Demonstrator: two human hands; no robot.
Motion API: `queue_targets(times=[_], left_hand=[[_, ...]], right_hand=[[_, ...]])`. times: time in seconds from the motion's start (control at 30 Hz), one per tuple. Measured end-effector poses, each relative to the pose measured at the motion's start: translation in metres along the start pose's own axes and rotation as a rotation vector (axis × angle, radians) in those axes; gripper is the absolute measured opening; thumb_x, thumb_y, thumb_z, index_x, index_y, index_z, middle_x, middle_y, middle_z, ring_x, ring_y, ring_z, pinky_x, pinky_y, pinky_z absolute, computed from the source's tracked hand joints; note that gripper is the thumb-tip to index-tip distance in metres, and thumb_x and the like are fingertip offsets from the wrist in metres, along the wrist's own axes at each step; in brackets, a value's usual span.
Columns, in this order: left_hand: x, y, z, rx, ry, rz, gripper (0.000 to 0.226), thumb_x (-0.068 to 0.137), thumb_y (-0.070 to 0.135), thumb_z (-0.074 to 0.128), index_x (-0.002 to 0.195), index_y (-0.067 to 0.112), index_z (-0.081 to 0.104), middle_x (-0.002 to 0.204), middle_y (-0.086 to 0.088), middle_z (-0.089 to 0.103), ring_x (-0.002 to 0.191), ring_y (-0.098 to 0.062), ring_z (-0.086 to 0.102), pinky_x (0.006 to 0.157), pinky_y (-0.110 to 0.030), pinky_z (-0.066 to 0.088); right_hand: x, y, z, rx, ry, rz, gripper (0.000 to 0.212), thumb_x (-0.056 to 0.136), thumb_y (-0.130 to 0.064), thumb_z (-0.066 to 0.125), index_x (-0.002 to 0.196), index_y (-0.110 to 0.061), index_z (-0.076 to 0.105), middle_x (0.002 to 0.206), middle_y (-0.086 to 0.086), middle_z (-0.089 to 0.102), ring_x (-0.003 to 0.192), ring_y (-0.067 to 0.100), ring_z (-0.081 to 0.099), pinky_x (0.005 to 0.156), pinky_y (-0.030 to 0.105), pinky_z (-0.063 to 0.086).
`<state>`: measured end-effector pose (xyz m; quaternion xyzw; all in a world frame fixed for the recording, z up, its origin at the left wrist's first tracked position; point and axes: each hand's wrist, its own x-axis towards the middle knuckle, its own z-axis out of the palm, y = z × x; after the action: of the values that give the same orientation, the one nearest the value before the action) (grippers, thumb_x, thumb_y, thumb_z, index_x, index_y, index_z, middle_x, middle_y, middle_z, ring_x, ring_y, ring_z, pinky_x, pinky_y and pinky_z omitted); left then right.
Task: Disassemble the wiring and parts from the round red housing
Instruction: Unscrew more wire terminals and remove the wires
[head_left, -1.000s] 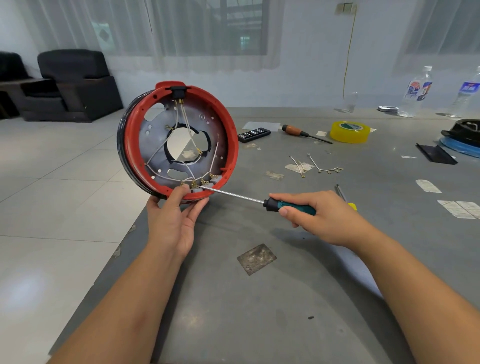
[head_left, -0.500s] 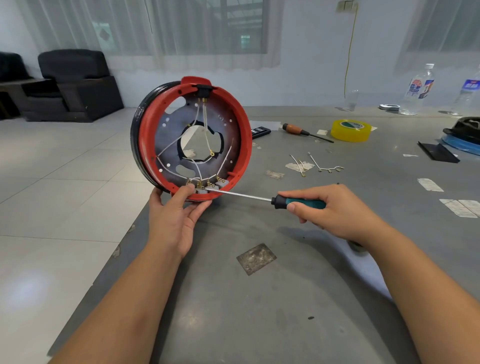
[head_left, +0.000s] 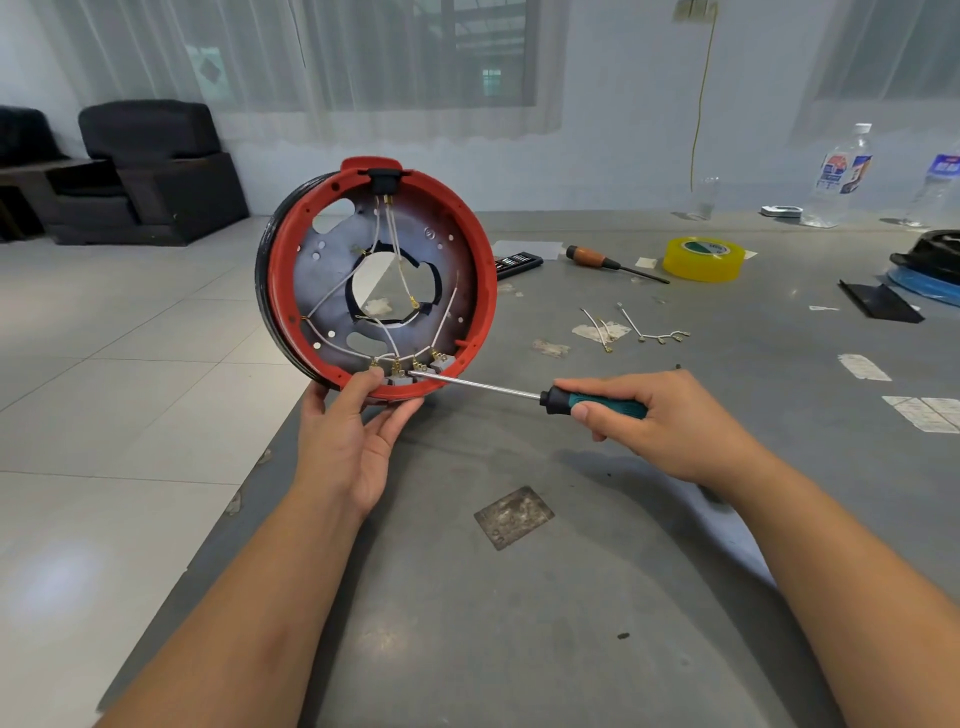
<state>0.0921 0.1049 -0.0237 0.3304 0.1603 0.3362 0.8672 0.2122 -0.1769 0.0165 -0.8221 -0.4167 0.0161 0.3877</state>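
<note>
The round red housing (head_left: 483, 270) stands on edge above the table's left corner, its open side facing me. Inside is a grey metal plate with a central hole and white wires (head_left: 332, 291) running to small grey terminal blocks (head_left: 410, 371) at the bottom rim. My left hand (head_left: 348, 436) grips the housing's lower rim, thumb on the inside by the terminals. My right hand (head_left: 665, 426) holds a teal-handled screwdriver (head_left: 597, 404). Its tip touches the terminal blocks.
On the grey table (head_left: 519, 623) lie removed wires (head_left: 654, 332), a wooden-handled screwdriver (head_left: 608, 262), a yellow tape roll (head_left: 704, 257), a black remote (head_left: 519, 260) and a metal plate (head_left: 514, 517). Bottles (head_left: 836, 176) stand at the far right; the table edge runs along the left.
The housing has shifted right and slightly up with my left hand. My right hand has followed it, keeping the screwdriver tip at the terminal blocks.
</note>
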Motion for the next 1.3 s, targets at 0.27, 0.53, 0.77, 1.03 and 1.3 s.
queue_targets(times=[0.27,0.53,0.77,1.03,1.3], left_hand=[[0.001,-0.001,0.0,0.002,0.004,-0.007,0.045,0.093,-0.002,0.072,0.131,0.014,0.055,0.094,-0.009,0.08,0.094,-0.032,0.08,0.078,-0.05,0.065],[-0.001,0.001,0.003,-0.008,0.035,-0.037,0.035,0.096,0.004,0.071,0.127,0.012,0.057,0.105,-0.013,0.072,0.099,-0.028,0.079,0.074,-0.044,0.065],[-0.004,0.003,0.006,-0.037,0.041,-0.05,0.034,0.097,0.016,0.073,0.128,0.014,0.058,0.119,-0.015,0.075,0.109,-0.033,0.077,0.078,-0.047,0.066],[-0.006,0.0,0.007,0.053,0.02,-0.064,0.029,0.099,0.029,0.071,0.111,0.012,0.052,0.111,-0.016,0.074,0.107,-0.034,0.077,0.081,-0.048,0.066],[-0.008,-0.001,0.008,0.128,-0.001,-0.088,0.031,0.099,0.018,0.064,0.124,0.013,0.046,0.125,-0.02,0.063,0.1,-0.036,0.078,0.079,-0.047,0.065]], right_hand=[[0.002,0.003,0.005,0.053,-0.057,0.077,0.035,0.084,-0.069,0.055,0.119,-0.07,0.059,0.081,-0.016,0.074,0.06,0.002,0.054,0.06,0.032,0.051],[0.0,0.0,0.004,0.215,-0.079,0.131,0.025,0.097,-0.043,0.064,0.117,-0.057,0.069,0.079,-0.004,0.073,0.057,0.007,0.051,0.055,0.02,0.047],[-0.001,-0.002,-0.002,0.294,-0.054,0.152,0.022,0.094,-0.041,0.068,0.113,-0.052,0.074,0.078,0.002,0.074,0.057,0.011,0.047,0.058,0.025,0.046],[-0.002,-0.006,-0.013,0.303,0.008,0.147,0.022,0.091,-0.041,0.07,0.107,-0.053,0.075,0.076,0.002,0.074,0.056,0.01,0.049,0.057,0.025,0.047],[-0.003,-0.006,-0.01,0.246,-0.042,0.143,0.02,0.09,-0.044,0.071,0.107,-0.052,0.076,0.076,-0.001,0.075,0.054,0.008,0.049,0.055,0.023,0.047]])
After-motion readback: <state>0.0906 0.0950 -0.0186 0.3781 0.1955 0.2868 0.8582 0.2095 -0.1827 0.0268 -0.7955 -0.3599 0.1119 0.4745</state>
